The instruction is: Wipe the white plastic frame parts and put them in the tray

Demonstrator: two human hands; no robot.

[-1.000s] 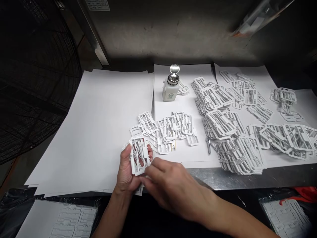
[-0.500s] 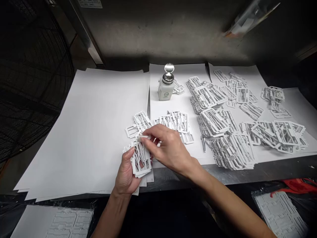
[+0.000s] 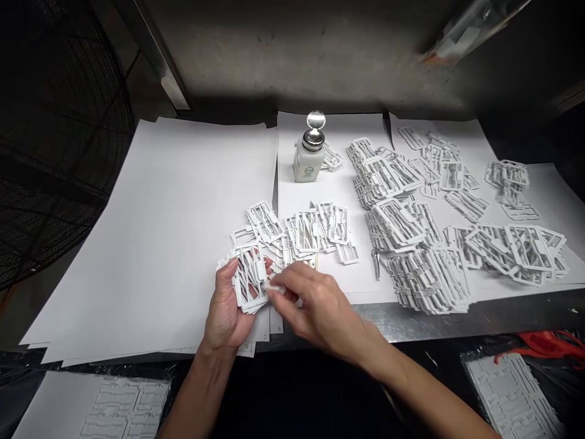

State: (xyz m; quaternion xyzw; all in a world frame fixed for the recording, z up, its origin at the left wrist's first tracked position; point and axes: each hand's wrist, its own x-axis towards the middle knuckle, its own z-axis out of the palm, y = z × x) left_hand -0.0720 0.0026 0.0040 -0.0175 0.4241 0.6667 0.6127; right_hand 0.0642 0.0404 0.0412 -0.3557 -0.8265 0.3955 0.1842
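A small stack of white cut-out frames [image 3: 251, 303], each with thin wavy bars inside, is gripped in my left hand [image 3: 226, 311], thumb along its left side. At the stack's lower right edge, my right hand [image 3: 322, 305] pinches a small white piece [image 3: 275, 288], partly covered by the fingers; its kind is unclear. I cannot tell whether the piece touches the top frame. Just beyond both hands lies a loose heap of similar white frames [image 3: 307, 249].
A white pump bottle [image 3: 307, 163] with its metal lid up stands behind. Tall stacks of frames [image 3: 427, 286] and nail clippers [image 3: 376, 265] lie to the right. White paper sheets [image 3: 159, 244] cover the left. Below the table edge are red-handled scissors [image 3: 543, 344] and a bagged sheet [image 3: 514, 390].
My right hand has moved from the top of the frame stack down to its lower right edge. My left hand and the stack have shifted slightly left and up.
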